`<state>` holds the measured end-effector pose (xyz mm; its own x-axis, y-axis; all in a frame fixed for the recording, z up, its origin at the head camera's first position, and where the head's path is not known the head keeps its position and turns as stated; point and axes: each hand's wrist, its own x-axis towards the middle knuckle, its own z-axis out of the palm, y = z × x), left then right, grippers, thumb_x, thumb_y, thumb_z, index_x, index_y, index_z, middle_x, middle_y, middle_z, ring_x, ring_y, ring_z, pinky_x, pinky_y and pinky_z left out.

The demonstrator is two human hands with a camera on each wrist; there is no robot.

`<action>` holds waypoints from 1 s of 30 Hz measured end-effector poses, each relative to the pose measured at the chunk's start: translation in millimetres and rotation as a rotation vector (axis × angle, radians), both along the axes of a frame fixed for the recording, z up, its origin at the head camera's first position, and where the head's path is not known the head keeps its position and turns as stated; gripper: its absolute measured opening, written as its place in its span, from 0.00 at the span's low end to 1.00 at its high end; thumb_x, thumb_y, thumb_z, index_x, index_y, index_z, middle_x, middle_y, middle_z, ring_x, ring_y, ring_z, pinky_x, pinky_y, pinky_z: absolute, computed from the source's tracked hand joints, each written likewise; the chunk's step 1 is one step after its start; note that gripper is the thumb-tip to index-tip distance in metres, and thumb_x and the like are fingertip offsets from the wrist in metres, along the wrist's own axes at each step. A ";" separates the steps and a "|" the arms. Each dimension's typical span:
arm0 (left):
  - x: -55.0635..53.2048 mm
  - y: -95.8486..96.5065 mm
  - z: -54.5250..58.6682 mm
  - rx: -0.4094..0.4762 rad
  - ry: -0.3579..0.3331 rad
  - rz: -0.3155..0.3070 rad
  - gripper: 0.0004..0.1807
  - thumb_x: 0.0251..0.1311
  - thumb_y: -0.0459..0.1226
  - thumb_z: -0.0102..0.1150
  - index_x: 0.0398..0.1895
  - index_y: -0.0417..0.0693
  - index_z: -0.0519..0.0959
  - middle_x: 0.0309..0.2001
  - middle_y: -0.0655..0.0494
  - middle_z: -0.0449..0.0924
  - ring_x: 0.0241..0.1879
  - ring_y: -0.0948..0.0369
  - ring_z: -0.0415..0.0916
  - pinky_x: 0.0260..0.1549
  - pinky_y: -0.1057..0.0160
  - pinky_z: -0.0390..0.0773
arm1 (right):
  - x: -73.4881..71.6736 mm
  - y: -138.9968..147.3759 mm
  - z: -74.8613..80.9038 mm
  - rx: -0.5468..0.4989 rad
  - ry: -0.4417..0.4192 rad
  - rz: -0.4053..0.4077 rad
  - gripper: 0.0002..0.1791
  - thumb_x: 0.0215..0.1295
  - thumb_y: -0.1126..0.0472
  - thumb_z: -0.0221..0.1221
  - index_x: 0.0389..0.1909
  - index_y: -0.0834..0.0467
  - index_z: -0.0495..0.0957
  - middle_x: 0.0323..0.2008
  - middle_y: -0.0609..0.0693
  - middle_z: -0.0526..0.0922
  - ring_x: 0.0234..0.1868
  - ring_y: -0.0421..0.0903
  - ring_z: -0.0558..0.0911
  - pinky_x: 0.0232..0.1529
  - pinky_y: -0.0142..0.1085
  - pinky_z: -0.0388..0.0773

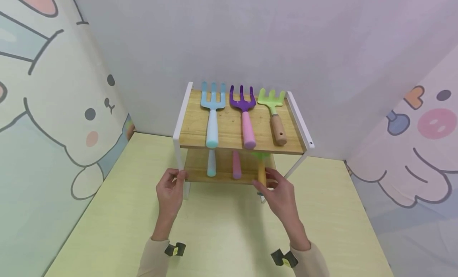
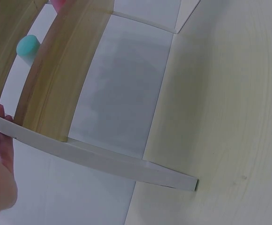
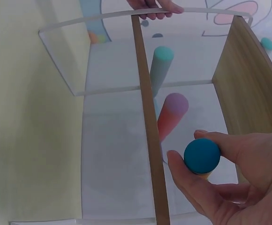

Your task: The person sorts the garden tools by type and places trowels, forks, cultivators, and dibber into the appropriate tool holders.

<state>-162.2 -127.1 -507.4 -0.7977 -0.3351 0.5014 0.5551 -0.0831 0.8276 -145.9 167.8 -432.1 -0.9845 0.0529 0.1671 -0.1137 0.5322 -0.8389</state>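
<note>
A two-tier wooden rack (image 1: 229, 128) with white metal sides stands on the table. My left hand (image 1: 171, 189) grips its white left front leg (image 2: 98, 158) beside the lower shelf. On the right, my right hand (image 1: 280, 193) holds a garden tool (image 1: 262, 173) by its yellow handle at the lower shelf, thumb and fingers on either side. Its blue handle end (image 3: 201, 156) faces outward, and its green head is mostly hidden beneath the upper shelf. Left of it, a light blue handle (image 1: 212, 165) and a pink handle (image 1: 236, 165) lie on the lower shelf, their heads hidden.
Across the upper shelf lie a light blue garden fork (image 1: 212, 126), a purple fork with a pink handle (image 1: 247, 128) and a green fork with a wooden handle (image 1: 278, 128). Cartoon-printed cloth walls (image 1: 232, 38) surround the pale table (image 1: 222, 233) behind and at both sides.
</note>
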 end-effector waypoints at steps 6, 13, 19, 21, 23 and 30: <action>0.6 0.1 -1.2 0.004 0.001 -0.008 0.05 0.70 0.20 0.55 0.34 0.22 0.73 0.33 0.54 0.82 0.35 0.63 0.83 0.39 0.72 0.84 | -8.1 -5.3 2.3 0.063 0.012 -0.011 0.29 0.61 0.60 0.74 0.59 0.69 0.78 0.45 0.64 0.87 0.41 0.57 0.89 0.34 0.37 0.87; 1.3 -0.3 -3.5 -0.006 -0.003 0.004 0.05 0.69 0.20 0.55 0.34 0.22 0.74 0.33 0.53 0.82 0.35 0.63 0.83 0.38 0.71 0.84 | -17.8 -10.7 4.9 0.108 0.032 -0.001 0.27 0.62 0.62 0.73 0.57 0.73 0.77 0.43 0.66 0.87 0.37 0.58 0.89 0.33 0.41 0.88; 1.7 -0.3 -3.5 0.001 -0.011 0.004 0.05 0.69 0.20 0.56 0.34 0.22 0.73 0.32 0.54 0.81 0.34 0.62 0.83 0.38 0.71 0.84 | -24.3 -12.9 10.6 0.166 -0.018 0.001 0.26 0.63 0.63 0.71 0.56 0.75 0.77 0.44 0.69 0.86 0.37 0.60 0.89 0.34 0.45 0.88; 1.5 -0.1 -2.8 -0.002 -0.015 0.004 0.06 0.69 0.21 0.56 0.34 0.22 0.73 0.32 0.54 0.81 0.34 0.63 0.82 0.38 0.72 0.84 | -26.0 -13.2 13.2 0.177 -0.040 0.005 0.25 0.63 0.63 0.71 0.55 0.75 0.77 0.44 0.70 0.85 0.38 0.60 0.89 0.34 0.45 0.88; 1.0 0.1 -2.2 -0.004 -0.018 0.004 0.06 0.69 0.21 0.56 0.34 0.22 0.73 0.32 0.55 0.81 0.34 0.63 0.82 0.38 0.72 0.84 | -27.6 -13.4 15.2 0.191 -0.063 0.009 0.24 0.64 0.63 0.71 0.54 0.75 0.78 0.44 0.69 0.85 0.38 0.59 0.89 0.34 0.44 0.88; -1.0 -0.1 -0.8 -0.004 -0.011 -0.001 0.06 0.69 0.21 0.56 0.34 0.22 0.73 0.32 0.55 0.81 0.34 0.62 0.82 0.38 0.71 0.84 | -33.0 -15.7 19.8 0.224 -0.071 0.029 0.16 0.65 0.64 0.69 0.46 0.73 0.81 0.41 0.67 0.86 0.35 0.56 0.88 0.33 0.44 0.87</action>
